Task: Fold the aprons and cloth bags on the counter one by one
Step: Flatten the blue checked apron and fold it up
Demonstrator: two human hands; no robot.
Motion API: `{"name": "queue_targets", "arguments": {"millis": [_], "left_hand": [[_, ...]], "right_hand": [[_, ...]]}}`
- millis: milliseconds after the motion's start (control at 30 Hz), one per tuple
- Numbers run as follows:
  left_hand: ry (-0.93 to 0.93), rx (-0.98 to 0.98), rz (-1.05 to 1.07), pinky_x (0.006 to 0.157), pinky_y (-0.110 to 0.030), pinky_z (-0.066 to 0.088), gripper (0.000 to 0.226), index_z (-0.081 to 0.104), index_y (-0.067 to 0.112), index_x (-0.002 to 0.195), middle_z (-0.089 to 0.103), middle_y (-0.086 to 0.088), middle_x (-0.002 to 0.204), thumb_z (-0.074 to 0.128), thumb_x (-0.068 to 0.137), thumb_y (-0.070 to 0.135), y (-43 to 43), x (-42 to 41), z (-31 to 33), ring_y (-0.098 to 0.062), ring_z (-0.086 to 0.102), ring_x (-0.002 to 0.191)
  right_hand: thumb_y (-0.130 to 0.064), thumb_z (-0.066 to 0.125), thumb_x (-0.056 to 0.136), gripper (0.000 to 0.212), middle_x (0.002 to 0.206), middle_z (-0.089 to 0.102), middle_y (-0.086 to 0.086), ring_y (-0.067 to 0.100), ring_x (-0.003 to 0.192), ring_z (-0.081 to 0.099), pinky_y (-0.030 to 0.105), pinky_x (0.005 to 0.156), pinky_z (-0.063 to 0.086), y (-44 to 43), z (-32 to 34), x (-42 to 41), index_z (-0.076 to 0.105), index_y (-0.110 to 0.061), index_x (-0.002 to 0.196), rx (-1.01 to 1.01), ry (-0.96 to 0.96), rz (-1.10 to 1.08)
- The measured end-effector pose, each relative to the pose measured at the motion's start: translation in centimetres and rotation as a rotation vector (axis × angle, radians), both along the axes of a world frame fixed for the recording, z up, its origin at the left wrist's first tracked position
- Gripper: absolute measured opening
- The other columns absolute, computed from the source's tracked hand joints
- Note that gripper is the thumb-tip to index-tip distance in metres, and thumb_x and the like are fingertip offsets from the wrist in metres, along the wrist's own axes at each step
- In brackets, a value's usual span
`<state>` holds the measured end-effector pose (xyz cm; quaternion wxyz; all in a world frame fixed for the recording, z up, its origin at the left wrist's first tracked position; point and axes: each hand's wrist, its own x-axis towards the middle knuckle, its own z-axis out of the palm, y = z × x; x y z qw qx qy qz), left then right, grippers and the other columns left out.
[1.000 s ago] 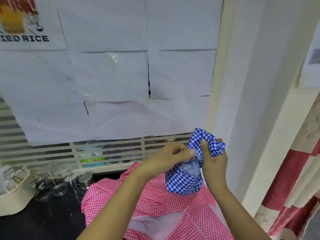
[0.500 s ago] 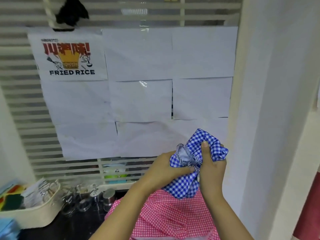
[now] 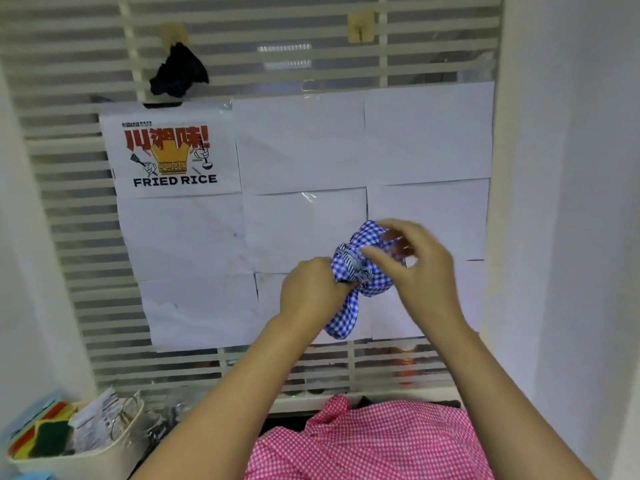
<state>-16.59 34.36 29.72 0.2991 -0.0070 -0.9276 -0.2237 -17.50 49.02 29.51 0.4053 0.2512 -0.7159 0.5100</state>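
Observation:
A bunched blue-and-white checked cloth [image 3: 360, 271] is held up in the air in front of the papered window grille. My left hand [image 3: 311, 292] grips its gathered middle in a fist, and a tail of the cloth hangs down below that hand. My right hand [image 3: 419, 265] is at the cloth's upper right, blurred, its fingers curled loosely over the top bunch; whether they pinch the fabric cannot be told. A pink-and-white checked cloth [image 3: 374, 441] lies heaped on the counter below my arms.
A white basket [image 3: 79, 455] with sponges, packets and wire rings stands at the lower left. White sheets and a "FRIED RICE" poster [image 3: 169, 154] cover the grille. A dark rag [image 3: 178, 76] hangs from a hook above. A white wall [image 3: 571, 202] closes the right side.
The view has tilted upward and both hands have lifted the blue cloth higher. My right hand has loosened its full grip and moved over the top of the bunch.

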Motion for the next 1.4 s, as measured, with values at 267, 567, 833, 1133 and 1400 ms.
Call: {"name": "queue_targets", "arguments": {"millis": [267, 567, 833, 1133, 1400], "left_hand": [[0.007, -0.241, 0.085, 0.060, -0.029, 0.035, 0.042, 0.047, 0.013, 0.097, 0.062, -0.003, 0.089, 0.067, 0.078, 0.045, -0.2, -1.8, 0.0, -0.023, 0.058, 0.080], [0.120, -0.185, -0.158, 0.071, -0.032, 0.048, 0.047, 0.047, 0.020, 0.129, 0.066, -0.001, 0.098, 0.061, 0.085, 0.026, 0.1, -4.9, 3.1, -0.021, 0.060, 0.086], [0.298, -0.230, -0.080, 0.054, -0.023, 0.036, 0.034, 0.039, 0.023, 0.103, 0.060, 0.006, 0.088, 0.065, 0.083, 0.027, 0.3, -9.0, 4.1, -0.014, 0.050, 0.070], [0.527, -0.180, -0.071, 0.059, -0.023, 0.036, 0.038, 0.044, 0.017, 0.109, 0.063, 0.006, 0.092, 0.068, 0.083, 0.031, 2.5, -13.1, 5.5, -0.013, 0.054, 0.073], [0.696, -0.424, -0.035, 0.041, -0.022, 0.028, 0.045, 0.057, 0.013, 0.077, 0.062, 0.002, 0.060, 0.090, 0.047, 0.015, 0.7, -16.9, 6.4, -0.021, 0.054, 0.045]], "right_hand": [[-0.018, 0.079, 0.075, 0.020, 0.100, 0.055, -0.006, 0.002, 0.073, 0.054, 0.003, 0.069, 0.040, -2.2, 0.1, -4.5, 0.068, -0.028, 0.088, 0.099, -0.205, 0.151], [-0.009, 0.073, 0.080, 0.011, 0.081, 0.058, -0.012, -0.003, 0.075, 0.055, 0.005, 0.069, 0.039, -1.6, 2.4, -7.8, 0.070, -0.019, 0.077, 0.020, 0.001, 0.067], [-0.019, 0.081, 0.072, 0.021, 0.075, 0.067, -0.005, 0.004, 0.069, 0.061, 0.013, 0.063, 0.048, 1.3, 4.5, -12.1, 0.066, -0.020, 0.085, -0.075, -0.194, 0.316], [-0.019, 0.077, 0.079, 0.014, 0.090, 0.056, -0.013, 0.001, 0.081, 0.056, 0.007, 0.072, 0.042, 1.3, 5.0, -15.6, 0.067, -0.022, 0.088, 0.001, 0.265, -0.011], [-0.018, 0.071, 0.082, 0.007, 0.073, 0.067, 0.000, 0.001, 0.063, 0.054, 0.011, 0.062, 0.043, 1.4, 7.5, -17.6, 0.069, -0.015, 0.076, 0.110, -0.260, 0.242]]}}
